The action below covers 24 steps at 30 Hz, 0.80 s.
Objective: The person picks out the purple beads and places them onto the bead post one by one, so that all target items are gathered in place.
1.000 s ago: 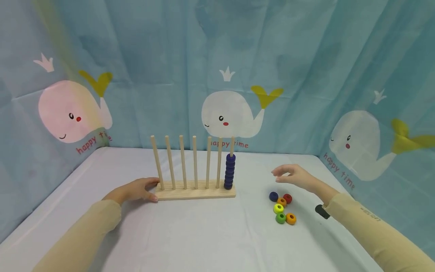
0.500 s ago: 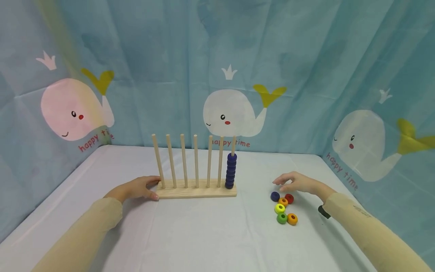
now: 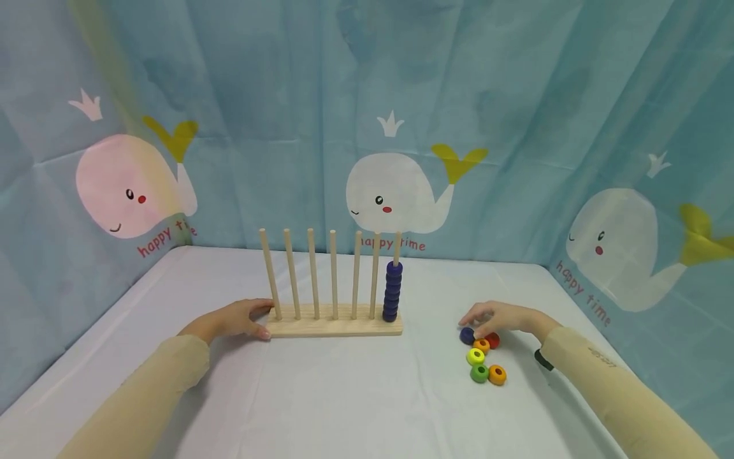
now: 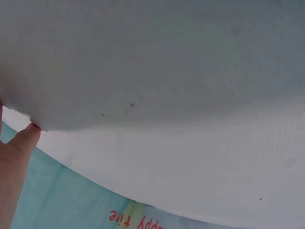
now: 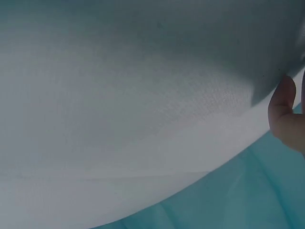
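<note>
The left hand grips the left end of a wooden abacus stand, its thumb at the front edge and its fingers at the back. Several upright pegs rise from the stand. Dark blue beads are stacked on the rightmost peg. To the right, the fingertips and thumb of the right hand pinch a loose dark blue bead at the table. Partly covered by that hand is a red bead. The wrist views show only part of each hand, with neither stand nor beads.
Just nearer than the right hand lie an orange bead, a yellow bead, a green bead and another orange bead. A white cloth covers the table. Blue curtains with whale prints enclose its back and sides.
The right hand has come down from above the beads, and its thumb and fingers have closed in around the loose dark blue bead. The left hand stays at the stand's end.
</note>
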{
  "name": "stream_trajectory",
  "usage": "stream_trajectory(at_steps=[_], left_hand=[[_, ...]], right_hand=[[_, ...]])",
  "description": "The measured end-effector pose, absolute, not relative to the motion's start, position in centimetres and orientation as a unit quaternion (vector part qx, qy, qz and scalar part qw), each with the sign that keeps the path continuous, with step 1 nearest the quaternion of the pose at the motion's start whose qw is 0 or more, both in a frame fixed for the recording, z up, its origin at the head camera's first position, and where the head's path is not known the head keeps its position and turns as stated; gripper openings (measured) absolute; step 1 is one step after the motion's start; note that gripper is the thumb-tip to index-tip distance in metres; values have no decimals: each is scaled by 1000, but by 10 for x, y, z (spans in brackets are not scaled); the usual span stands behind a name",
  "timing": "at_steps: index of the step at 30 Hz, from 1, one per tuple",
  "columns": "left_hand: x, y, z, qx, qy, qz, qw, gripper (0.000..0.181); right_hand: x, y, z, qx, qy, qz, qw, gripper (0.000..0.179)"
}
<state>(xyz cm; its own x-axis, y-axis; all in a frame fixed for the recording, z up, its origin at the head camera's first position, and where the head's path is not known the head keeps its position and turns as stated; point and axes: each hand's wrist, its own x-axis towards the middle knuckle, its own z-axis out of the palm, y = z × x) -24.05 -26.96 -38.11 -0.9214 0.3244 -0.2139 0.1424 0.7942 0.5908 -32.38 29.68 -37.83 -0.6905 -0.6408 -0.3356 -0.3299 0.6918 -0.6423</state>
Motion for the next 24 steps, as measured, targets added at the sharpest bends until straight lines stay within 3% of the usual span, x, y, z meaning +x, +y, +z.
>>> stream_trajectory(at_steps=[24], left_hand=[[-244, -272, -386, 121, 932, 302, 157, 91]], right_hand=[[-326, 294, -380, -298, 873, -269, 278, 33]])
